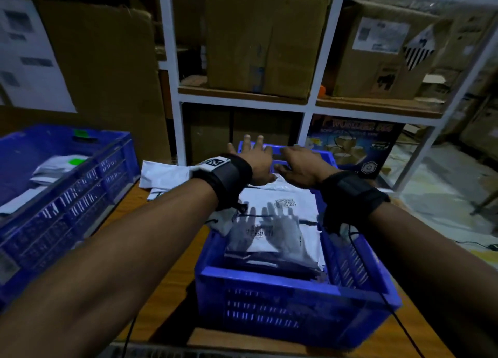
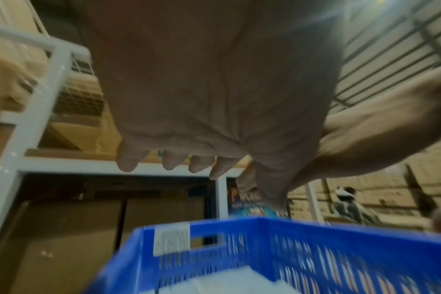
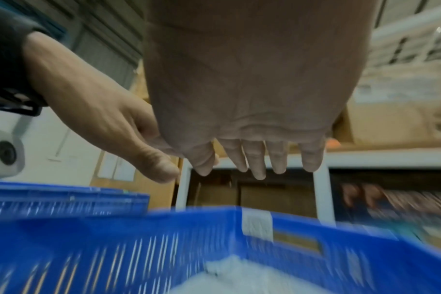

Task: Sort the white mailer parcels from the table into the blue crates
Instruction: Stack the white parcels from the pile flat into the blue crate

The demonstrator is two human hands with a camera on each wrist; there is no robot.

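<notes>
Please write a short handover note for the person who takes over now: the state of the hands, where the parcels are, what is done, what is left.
Left hand and right hand: both open, empty, fingers spread above the far end of the near blue crate.
Done: white parcels lie stacked in that crate; the left blue crate also holds some.
Left: more white parcels on the table, between the crates, not yet sorted.

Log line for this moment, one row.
left hand open, empty | right hand open, empty | both over centre crate | mailers inside | more on table
</notes>
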